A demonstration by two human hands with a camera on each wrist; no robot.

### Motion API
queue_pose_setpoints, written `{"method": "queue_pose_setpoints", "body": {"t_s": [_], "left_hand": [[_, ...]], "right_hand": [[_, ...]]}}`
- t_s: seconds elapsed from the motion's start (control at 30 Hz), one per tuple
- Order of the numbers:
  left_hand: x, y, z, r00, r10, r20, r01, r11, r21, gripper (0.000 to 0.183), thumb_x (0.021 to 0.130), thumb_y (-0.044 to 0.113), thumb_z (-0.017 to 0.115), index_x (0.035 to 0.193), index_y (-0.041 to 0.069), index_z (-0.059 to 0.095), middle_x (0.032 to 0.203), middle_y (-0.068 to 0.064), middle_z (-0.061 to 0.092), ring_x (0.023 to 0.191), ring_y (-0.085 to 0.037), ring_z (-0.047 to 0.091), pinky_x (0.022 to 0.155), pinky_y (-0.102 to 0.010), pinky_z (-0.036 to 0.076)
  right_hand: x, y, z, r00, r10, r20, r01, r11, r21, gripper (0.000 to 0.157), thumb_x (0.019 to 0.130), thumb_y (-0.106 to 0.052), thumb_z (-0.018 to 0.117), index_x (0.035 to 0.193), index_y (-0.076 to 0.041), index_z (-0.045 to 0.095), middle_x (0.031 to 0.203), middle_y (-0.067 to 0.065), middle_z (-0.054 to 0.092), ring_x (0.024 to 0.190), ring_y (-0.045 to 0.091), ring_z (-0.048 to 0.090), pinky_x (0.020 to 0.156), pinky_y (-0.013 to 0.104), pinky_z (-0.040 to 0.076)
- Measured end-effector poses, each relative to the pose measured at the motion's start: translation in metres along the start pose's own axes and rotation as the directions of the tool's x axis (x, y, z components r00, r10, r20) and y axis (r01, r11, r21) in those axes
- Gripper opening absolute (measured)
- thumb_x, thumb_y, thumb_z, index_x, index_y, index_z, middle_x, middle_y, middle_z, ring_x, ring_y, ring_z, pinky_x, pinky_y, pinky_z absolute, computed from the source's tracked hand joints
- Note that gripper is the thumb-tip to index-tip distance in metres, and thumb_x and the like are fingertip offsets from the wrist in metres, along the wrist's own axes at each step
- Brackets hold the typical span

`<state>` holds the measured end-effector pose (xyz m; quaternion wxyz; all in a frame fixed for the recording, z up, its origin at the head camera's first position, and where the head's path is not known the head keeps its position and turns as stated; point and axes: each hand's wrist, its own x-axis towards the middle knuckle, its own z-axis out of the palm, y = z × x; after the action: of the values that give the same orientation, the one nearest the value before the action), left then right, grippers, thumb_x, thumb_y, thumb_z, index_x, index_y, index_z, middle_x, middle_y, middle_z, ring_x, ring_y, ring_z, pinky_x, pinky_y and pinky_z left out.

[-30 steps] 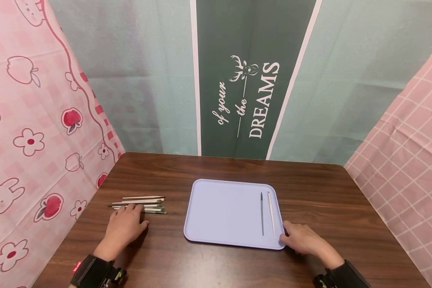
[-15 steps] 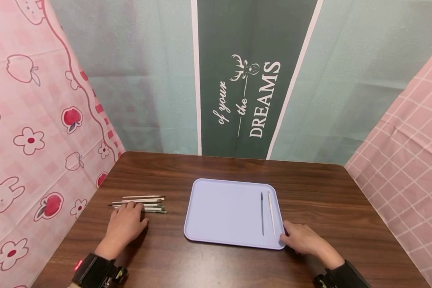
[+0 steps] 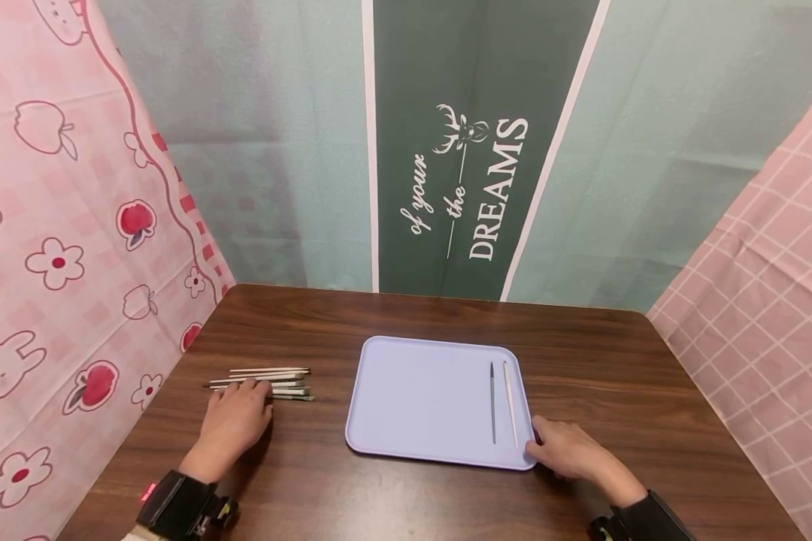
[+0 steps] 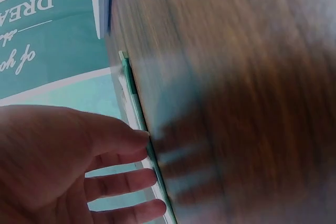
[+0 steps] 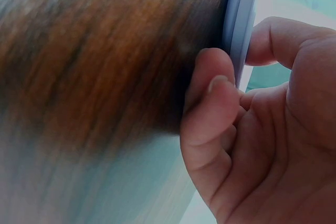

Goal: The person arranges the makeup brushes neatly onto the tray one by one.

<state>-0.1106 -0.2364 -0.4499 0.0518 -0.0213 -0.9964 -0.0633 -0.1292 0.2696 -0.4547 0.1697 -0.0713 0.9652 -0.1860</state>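
My left hand (image 3: 234,422) lies over the near side of a bundle of paintbrushes (image 3: 291,391) on the table's left. In the left wrist view its thumb and fingertips come together along a green paintbrush (image 4: 134,98), the nearest of the bundle; pale handles show behind it. My right hand (image 3: 568,449) grips the near right corner of a lavender tray (image 3: 419,406), thumb on the rim and the other fingers curled at its outer side. Two brushes lie lengthwise on the tray's right side: a dark slim paintbrush (image 3: 492,406) and a white thin brush (image 3: 510,406).
The brown wood-grain table (image 3: 406,503) runs back to a green-and-teal curtain (image 3: 298,188) with white lettering. Pink patterned cloth (image 3: 95,300) hangs at the left, and pink checked cloth (image 3: 771,300) at the right. Bare wood separates the bundle from the tray.
My left thumb has drawn in toward the brushes from its spread position. The right hand, the tray and the two brushes on it stay where they were.
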Motion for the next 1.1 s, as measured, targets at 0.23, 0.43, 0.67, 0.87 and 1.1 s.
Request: {"method": "queue_pose_setpoints", "body": {"t_s": [0.23,0.43,0.67,0.87,1.1], "left_hand": [[0.004,-0.005,0.003,0.999,0.032,-0.018,-0.032,0.999,0.013,0.011,0.089,0.008,0.071,0.098,0.009,0.064,0.103,-0.017,0.065,0.102,-0.045,0.06,0.089,-0.068,0.042],[0.008,-0.01,0.003,0.995,0.099,-0.029,-0.098,0.995,0.028,0.011,0.089,0.005,0.07,0.091,0.012,0.062,0.097,-0.013,0.065,0.098,-0.042,0.062,0.085,-0.067,0.046],[0.014,-0.017,0.001,0.986,0.166,-0.006,-0.166,0.985,0.045,0.017,0.09,0.01,0.072,0.083,0.015,0.057,0.087,-0.007,0.061,0.093,-0.039,0.062,0.081,-0.063,0.048],[0.017,-0.023,0.0,0.971,0.239,-0.005,-0.238,0.97,0.048,0.03,0.087,0.012,0.076,0.076,0.019,0.049,0.078,0.001,0.05,0.085,-0.028,0.06,0.075,-0.056,0.049],[0.02,-0.027,0.003,0.945,0.326,-0.026,-0.324,0.945,0.051,0.028,0.089,0.011,0.076,0.076,0.018,0.051,0.075,0.004,0.05,0.075,-0.02,0.056,0.069,-0.048,0.048]], "right_hand": [[0.001,0.002,0.001,1.0,0.0,0.003,0.0,1.0,0.014,0.018,0.085,-0.02,0.065,0.084,-0.013,0.049,0.064,0.002,0.052,0.045,0.017,0.052,0.043,0.029,0.041],[0.001,0.002,0.001,1.0,-0.001,0.005,0.001,1.0,0.012,0.018,0.086,-0.02,0.065,0.084,-0.013,0.049,0.063,0.002,0.052,0.045,0.017,0.052,0.042,0.029,0.041],[0.001,0.002,0.001,1.0,-0.006,0.001,0.006,1.0,0.01,0.018,0.086,-0.02,0.065,0.084,-0.013,0.049,0.063,0.002,0.052,0.045,0.017,0.052,0.042,0.029,0.041],[0.0,0.001,0.0,1.0,-0.012,0.001,0.012,1.0,0.0,0.018,0.086,-0.02,0.065,0.084,-0.013,0.049,0.063,0.002,0.052,0.044,0.016,0.052,0.043,0.03,0.042],[0.0,0.001,-0.001,1.0,-0.007,0.004,0.007,1.0,0.001,0.018,0.086,-0.02,0.064,0.083,-0.013,0.048,0.063,0.002,0.052,0.045,0.017,0.052,0.043,0.03,0.041]]}}
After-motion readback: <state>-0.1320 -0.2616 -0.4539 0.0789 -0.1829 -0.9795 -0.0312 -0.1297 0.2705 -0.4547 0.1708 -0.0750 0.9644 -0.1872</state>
